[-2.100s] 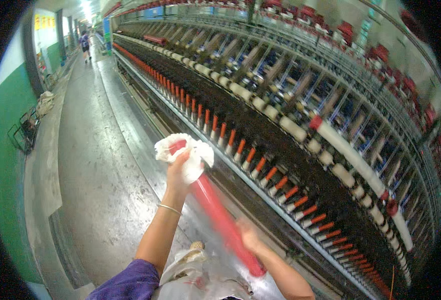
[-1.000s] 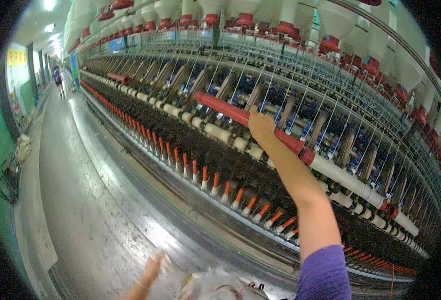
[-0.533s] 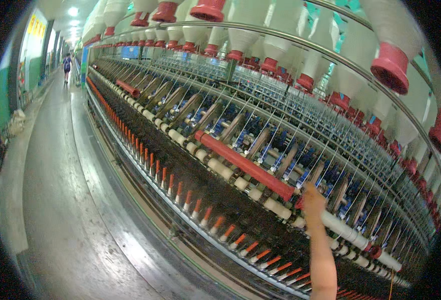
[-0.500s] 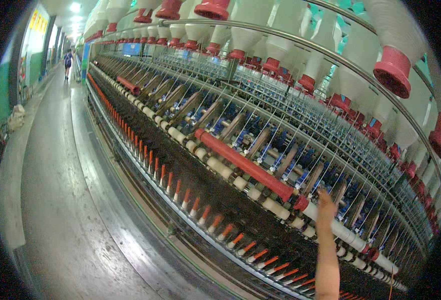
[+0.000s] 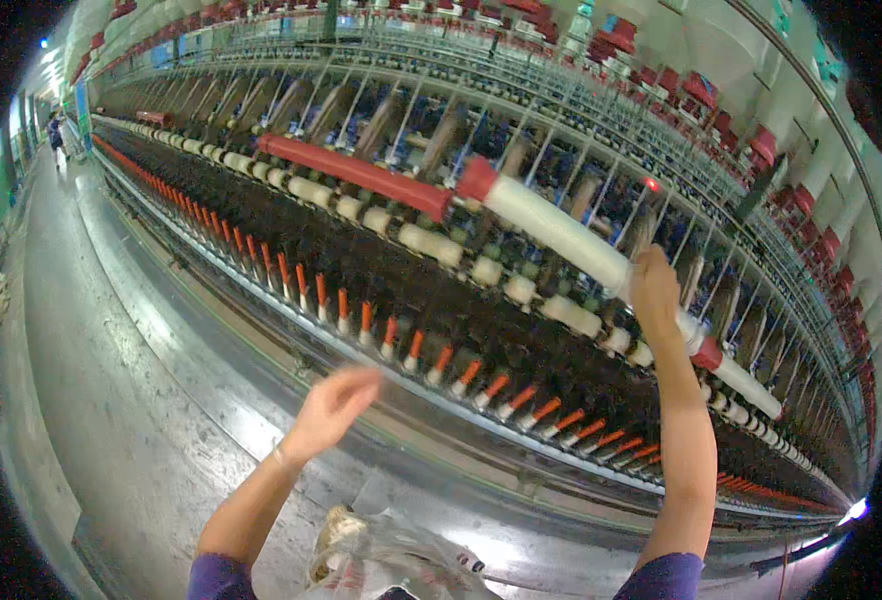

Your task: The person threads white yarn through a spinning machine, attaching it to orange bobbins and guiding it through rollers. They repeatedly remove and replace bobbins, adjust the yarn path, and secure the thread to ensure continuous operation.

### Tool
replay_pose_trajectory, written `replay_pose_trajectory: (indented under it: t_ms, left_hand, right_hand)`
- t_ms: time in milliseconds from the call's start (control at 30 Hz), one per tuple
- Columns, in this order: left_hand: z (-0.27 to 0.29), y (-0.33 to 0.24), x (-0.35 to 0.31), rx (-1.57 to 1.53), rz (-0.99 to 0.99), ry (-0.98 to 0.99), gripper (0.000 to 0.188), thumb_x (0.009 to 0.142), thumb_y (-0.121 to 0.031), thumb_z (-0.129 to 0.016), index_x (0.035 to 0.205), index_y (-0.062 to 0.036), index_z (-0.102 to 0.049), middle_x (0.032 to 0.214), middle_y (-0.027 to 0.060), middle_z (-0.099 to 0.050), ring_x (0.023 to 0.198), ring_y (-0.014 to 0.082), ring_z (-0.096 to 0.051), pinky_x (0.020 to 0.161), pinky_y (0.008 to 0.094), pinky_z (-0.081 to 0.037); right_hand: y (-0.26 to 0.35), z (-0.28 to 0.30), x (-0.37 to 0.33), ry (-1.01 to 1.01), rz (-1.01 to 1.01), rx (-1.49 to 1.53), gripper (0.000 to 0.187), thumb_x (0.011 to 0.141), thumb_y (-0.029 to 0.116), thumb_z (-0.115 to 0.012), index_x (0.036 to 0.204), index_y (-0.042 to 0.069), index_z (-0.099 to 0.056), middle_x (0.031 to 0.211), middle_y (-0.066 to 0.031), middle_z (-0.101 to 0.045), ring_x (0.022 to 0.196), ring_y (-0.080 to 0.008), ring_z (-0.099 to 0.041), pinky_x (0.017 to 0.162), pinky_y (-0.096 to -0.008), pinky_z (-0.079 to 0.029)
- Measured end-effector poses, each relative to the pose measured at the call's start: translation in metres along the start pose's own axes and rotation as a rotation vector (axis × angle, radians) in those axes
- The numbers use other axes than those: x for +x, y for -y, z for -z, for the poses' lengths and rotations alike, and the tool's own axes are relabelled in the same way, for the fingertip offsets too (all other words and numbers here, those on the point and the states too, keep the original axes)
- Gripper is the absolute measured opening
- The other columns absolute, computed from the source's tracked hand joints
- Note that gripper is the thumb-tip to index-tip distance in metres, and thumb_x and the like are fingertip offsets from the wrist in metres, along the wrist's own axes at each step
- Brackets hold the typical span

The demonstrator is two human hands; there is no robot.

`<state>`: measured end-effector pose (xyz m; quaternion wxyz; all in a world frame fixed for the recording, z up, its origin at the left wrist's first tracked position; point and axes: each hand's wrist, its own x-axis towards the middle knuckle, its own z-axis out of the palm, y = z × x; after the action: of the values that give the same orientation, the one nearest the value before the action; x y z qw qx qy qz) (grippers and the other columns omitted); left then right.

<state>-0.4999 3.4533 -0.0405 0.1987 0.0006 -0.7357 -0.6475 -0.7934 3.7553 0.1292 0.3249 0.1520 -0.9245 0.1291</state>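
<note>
My right hand (image 5: pixel 654 288) is closed around the right end of a bobbin wound with white fibre (image 5: pixel 559 232). This bobbin lies slanted over the machine's rollers, its bare red end up and to the left. Just left of it, a bare red bobbin tube (image 5: pixel 356 175) rests along the machine. Another white-wound bobbin (image 5: pixel 746 385) lies beyond my right hand. My left hand (image 5: pixel 336 405) hangs in front of the row of orange-topped spindles (image 5: pixel 391 335), apart from the bobbins. Its fingers are smeared by motion; nothing shows in them.
A long spinning frame with cream rollers (image 5: pixel 431 243) runs across the view. Large white bobbins with red ends hang above, by a metal rail (image 5: pixel 811 90). Below me is a clear plastic bag (image 5: pixel 391 555). Along the aisle (image 5: pixel 91 330), a person (image 5: pixel 57 138) is far off.
My view has turned right. My left hand has come into view. My right hand now grips the white-wound bobbin, whose left end has risen out of line with the red tube.
</note>
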Motion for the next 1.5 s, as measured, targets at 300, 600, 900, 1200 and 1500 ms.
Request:
replay_pose_trajectory:
  t_ms: [300, 600, 900, 1200, 1500]
  left_hand:
    - [-0.09, -0.113, 0.073, -0.633, -0.053, -0.508, 0.045, 0.085, -0.048, -0.046, 0.087, -0.0038, -0.055, 0.068, 0.0048, -0.058, 0.054, 0.0152, -0.057, 0.05, 0.0279, -0.049]
    - [-0.078, -0.112, 0.068, -0.429, 0.1, -0.311, 0.055, 0.083, -0.056, -0.043, 0.093, -0.0026, -0.055, 0.079, 0.0048, -0.058, 0.066, 0.0107, -0.055, 0.058, 0.0242, -0.046]
    - [-0.038, -0.065, 0.065, -0.567, 0.249, -0.263, 0.044, 0.083, -0.046, -0.051, 0.092, -0.0032, -0.055, 0.07, 0.0049, -0.058, 0.056, 0.0153, -0.058, 0.049, 0.0282, -0.05]
    - [-0.031, -0.015, 0.007, -0.765, 0.347, -0.16, 0.03, 0.081, -0.027, -0.06, 0.094, -0.0008, -0.05, 0.072, 0.0109, -0.06, 0.058, 0.018, -0.059, 0.052, 0.029, -0.05]
    - [-0.058, 0.027, -0.136, -0.797, 0.49, -0.202, 0.041, 0.077, -0.021, -0.065, 0.107, 0.0012, -0.047, 0.096, 0.0082, -0.057, 0.082, 0.0162, -0.059, 0.07, 0.0298, -0.05]
  right_hand:
    - [0.085, 0.027, -0.209, 0.479, -0.121, 1.285, 0.02, 0.088, 0.015, -0.046, 0.095, 0.0, -0.058, 0.069, -0.007, -0.058, 0.053, -0.0137, -0.056, 0.044, -0.0263, -0.045]
    - [0.164, 0.041, -0.17, 0.064, 0.359, 0.903, 0.038, 0.086, 0.013, -0.048, 0.123, 0.005, -0.044, 0.064, -0.0193, -0.055, 0.054, -0.0299, -0.057, 0.051, -0.0358, -0.043]
    - [0.2, 0.015, -0.22, 0.154, 0.264, 0.869, 0.04, 0.084, 0.013, -0.047, 0.123, 0.005, -0.044, 0.06, -0.0206, -0.054, 0.05, -0.0322, -0.057, 0.047, -0.0398, -0.043]
    - [0.19, -0.01, -0.304, 0.234, 0.361, 0.771, 0.047, 0.077, 0.006, -0.054, 0.123, 0.004, -0.044, 0.067, -0.0163, -0.058, 0.053, -0.0281, -0.058, 0.048, -0.0366, -0.045]
    - [0.121, 0.016, -0.41, 0.693, 0.533, 0.98, 0.05, 0.076, 0.007, -0.058, 0.124, 0.006, -0.044, 0.062, -0.0112, -0.058, 0.045, -0.0207, -0.055, 0.044, -0.0321, -0.044]
